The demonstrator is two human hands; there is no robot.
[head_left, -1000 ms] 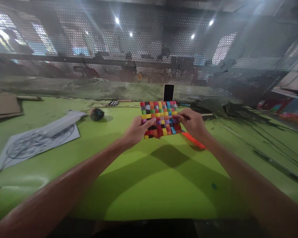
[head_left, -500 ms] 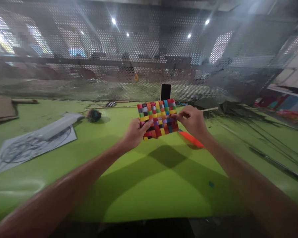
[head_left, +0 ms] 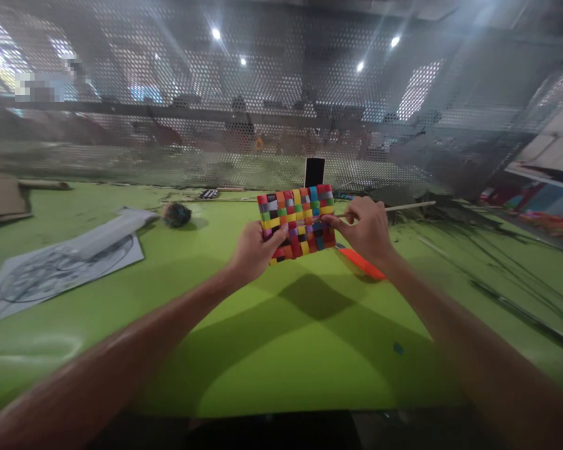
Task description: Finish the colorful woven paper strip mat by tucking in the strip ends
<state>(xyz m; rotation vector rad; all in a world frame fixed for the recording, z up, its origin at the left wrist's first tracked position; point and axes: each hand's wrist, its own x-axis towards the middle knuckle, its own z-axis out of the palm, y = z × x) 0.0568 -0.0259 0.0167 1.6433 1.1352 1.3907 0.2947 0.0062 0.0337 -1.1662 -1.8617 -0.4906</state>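
A small woven panel of multicoloured strips [head_left: 304,209] is held up over the table, slightly tilted. My left hand [head_left: 256,250] grips its left edge, thumb on the front face and the other fingers hidden behind. At the panel's right side, my right hand [head_left: 366,228] is closed in a pinch on a thin pale stick [head_left: 410,205]. One end of the stick juts out to the right past the hand; the other lies across the panel's front, and I cannot tell whether it passes under the strips. Below the right hand lies an orange-handled tool [head_left: 362,262], partly hidden by the wrist.
The green table [head_left: 244,362] carries a drawing sheet with a rolled paper [head_left: 107,237] and a dark ball [head_left: 176,215] on the left. A phone [head_left: 314,171] stands behind the panel before a perforated metal screen [head_left: 192,144]. Dark thin rods [head_left: 520,306] lie right.
The pale stick now sticks out farther to the right of my right hand, and more of it shows across the panel. Both hands and the panel have hardly moved.
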